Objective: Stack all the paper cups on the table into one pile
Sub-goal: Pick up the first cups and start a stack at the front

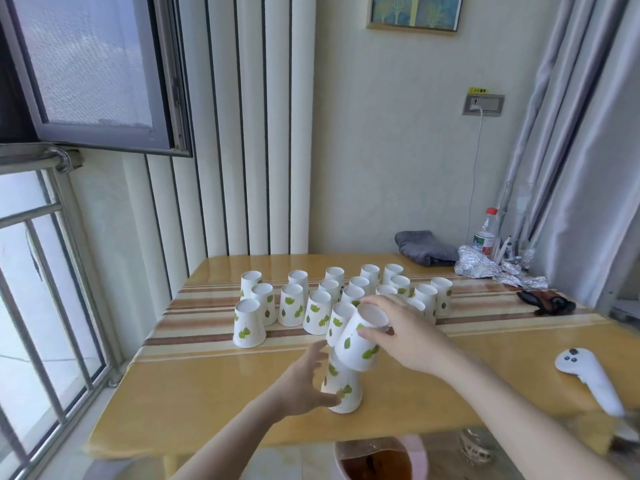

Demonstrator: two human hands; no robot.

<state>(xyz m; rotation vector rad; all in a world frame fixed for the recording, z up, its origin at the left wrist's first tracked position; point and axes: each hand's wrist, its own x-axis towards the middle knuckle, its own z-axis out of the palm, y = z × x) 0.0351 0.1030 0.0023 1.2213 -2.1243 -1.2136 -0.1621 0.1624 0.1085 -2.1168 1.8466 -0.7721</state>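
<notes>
Paper cups (317,311) printed with green leaves stand upside down in rows on the wooden table (207,393), behind my hands. My left hand (301,382) curls its fingers round a short stack (341,389) nearer the front edge. My right hand (405,336) pinches one tilted cup (360,344) just over the stack's top.

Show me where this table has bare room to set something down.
Bare wood: near left, between the stack the left hand holds and the table's window-side edge; also between the right hand and the white controller. The striped middle is packed with loose cups; foil, cloth and a bottle crowd the far right corner.
</notes>
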